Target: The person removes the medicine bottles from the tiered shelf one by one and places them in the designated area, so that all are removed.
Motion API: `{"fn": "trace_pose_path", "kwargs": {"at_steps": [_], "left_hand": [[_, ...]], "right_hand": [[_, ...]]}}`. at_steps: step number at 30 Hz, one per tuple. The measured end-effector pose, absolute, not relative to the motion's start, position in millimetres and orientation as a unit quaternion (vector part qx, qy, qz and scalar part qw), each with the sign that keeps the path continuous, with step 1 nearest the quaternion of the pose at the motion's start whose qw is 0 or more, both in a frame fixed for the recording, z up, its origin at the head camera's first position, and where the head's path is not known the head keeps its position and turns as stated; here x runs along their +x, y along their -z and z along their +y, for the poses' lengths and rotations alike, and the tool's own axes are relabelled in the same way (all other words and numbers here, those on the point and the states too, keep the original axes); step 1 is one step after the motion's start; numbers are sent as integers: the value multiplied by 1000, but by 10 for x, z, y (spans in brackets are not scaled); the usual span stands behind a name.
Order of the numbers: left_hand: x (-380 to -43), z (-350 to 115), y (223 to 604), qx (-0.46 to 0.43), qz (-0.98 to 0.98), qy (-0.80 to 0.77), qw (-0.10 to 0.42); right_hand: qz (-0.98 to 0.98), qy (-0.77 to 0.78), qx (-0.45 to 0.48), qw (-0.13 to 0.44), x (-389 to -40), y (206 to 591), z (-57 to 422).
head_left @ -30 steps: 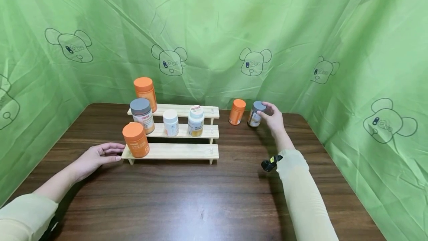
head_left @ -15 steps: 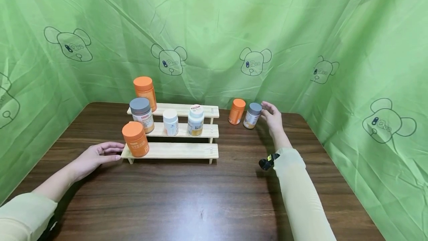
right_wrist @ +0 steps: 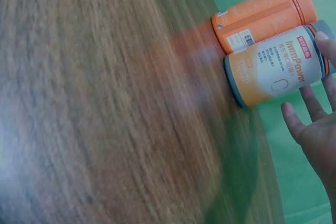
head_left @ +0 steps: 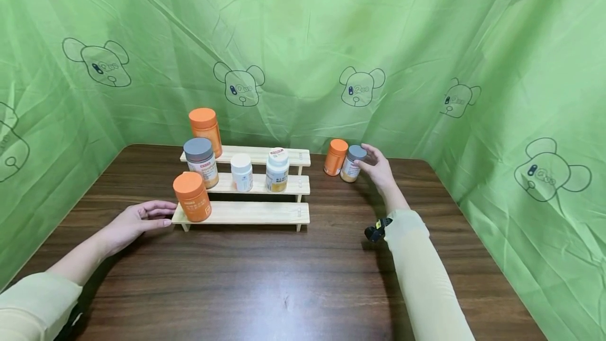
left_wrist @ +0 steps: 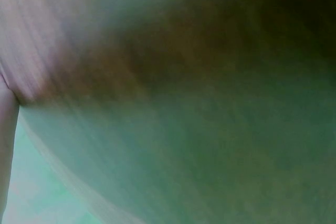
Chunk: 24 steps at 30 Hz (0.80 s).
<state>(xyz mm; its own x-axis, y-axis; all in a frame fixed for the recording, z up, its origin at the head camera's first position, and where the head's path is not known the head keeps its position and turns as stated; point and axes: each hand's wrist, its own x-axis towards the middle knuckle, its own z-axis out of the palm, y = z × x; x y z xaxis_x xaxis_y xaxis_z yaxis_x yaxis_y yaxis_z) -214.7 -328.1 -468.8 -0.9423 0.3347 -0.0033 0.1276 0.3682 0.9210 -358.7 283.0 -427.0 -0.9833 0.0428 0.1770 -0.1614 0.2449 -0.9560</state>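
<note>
In the head view my right hand [head_left: 379, 171] is at a grey-lidded supplement bottle [head_left: 351, 171] standing upright on the table's back right. Its thumb lies on the near side of the lid [right_wrist: 321, 27] and the index finger reaches round the far side, while other fingers spread away below. Close against its left stands an orange bottle [head_left: 335, 157]. My left hand [head_left: 134, 225] rests at the left end of the wooden tiered shelf [head_left: 255, 213], fingers and thumb loosely extended with the tips at the lowest board. The left wrist view is mostly blur.
Along the shelf's left side stand a big orange jar [head_left: 191, 199], a grey-lidded jar [head_left: 201, 163] and a tall orange jar [head_left: 205, 129]. Two white bottles, a smaller one [head_left: 242, 173] and a larger one [head_left: 277, 171], share the middle board. Green curtain [head_left: 303, 41] encloses the table.
The grey-lidded bottle has shifted left until close beside the orange bottle. My right hand came off it midway, then followed left and took its lid again. My left hand stays put.
</note>
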Motion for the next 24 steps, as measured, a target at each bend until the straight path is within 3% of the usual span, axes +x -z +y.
{"fn": "trace_pose_path", "kwargs": {"at_steps": [9,24], "left_hand": [[-2156,-3284,4688,137,823,-543,96],[-2149,-3283,4677,129,822,-546,101]], "right_hand": [[-773,-620,4,135,-3604,4232,2852],[-770,-624,-10,132,-3582,4206,2868]]}}
